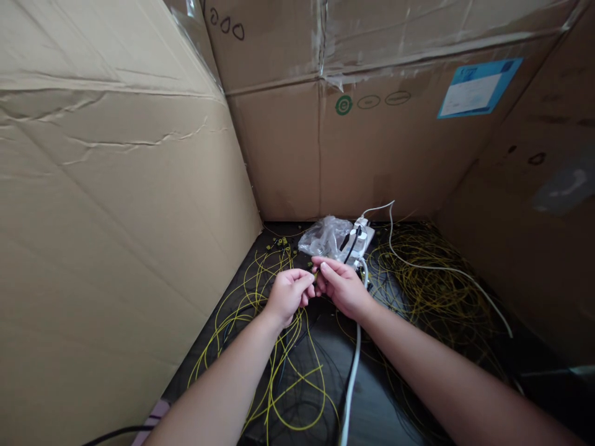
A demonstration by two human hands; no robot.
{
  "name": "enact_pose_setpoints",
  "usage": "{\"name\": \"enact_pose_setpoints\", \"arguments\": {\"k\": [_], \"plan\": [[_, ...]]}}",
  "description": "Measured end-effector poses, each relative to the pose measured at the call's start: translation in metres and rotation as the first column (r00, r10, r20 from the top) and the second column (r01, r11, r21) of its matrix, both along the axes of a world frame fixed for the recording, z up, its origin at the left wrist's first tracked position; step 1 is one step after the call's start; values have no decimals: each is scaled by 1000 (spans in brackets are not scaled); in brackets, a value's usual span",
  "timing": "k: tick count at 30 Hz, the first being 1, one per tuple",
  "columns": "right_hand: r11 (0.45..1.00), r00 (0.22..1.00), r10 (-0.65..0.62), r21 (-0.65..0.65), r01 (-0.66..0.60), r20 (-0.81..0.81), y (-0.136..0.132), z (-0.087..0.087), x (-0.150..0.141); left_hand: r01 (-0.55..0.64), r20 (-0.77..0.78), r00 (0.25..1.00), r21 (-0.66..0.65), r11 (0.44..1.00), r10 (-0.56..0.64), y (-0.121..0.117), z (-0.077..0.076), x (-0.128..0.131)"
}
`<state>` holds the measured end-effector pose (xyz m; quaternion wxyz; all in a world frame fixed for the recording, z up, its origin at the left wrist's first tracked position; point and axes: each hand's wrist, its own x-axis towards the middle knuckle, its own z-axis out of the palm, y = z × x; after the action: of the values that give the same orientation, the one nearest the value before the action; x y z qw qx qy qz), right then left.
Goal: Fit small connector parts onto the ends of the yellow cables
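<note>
Both hands meet mid-scene, just above the table (pixel 374 402), fingertips v close together. L hand (pixel 288 292): thumb pinched on side of curled index, gap narrow, holding tip of a thin yellow wire (pixel 317 273), afaict; too small to be sure. R hand (pixel 343 287): thumb pressed to bent fingers, also narrow, at same bit of wire; can't tell which hand has the firmer grip, or where the rest of it runs

More yellow wires: loose loops (pixel 231 318) on L side of table, some passing under L forearm to near edge; big tangled pile (pixel 434 279) on far R. Small yellow/blk bits (pixel 281 242) lie far L of hands, by top of the loops

Just beyond hands: clear plastic bag (pixel 323 236), crumpled, w/ white pwr strip (pixel 357 253) right beside it on R. Strip has plugs in, incl one w/ blk cord (pixel 352 243). Thick white cable (pixel 352 378) runs from near edge up to R wrist, partly hidden there. Thin white cord (pixel 446 268) goes from far end of strip, over R pile, toward near R

Cardboard boxes around: L box (pixel 130 217), far box (pixel 279 142) w/ blue label (pixel 480 88) + green mark (pixel 343 104), R box (pixel 515 248) in shadow
</note>
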<state>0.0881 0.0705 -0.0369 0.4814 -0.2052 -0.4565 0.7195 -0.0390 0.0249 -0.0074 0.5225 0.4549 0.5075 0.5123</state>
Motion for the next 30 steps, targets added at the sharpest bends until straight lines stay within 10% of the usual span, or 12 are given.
{"name": "enact_pose_setpoints", "arguments": {"k": [30], "plan": [[999,998,-4,48,1,60,0,-3,0,3,7,1000,-22,1000,-2,1,-1,-1]]}}
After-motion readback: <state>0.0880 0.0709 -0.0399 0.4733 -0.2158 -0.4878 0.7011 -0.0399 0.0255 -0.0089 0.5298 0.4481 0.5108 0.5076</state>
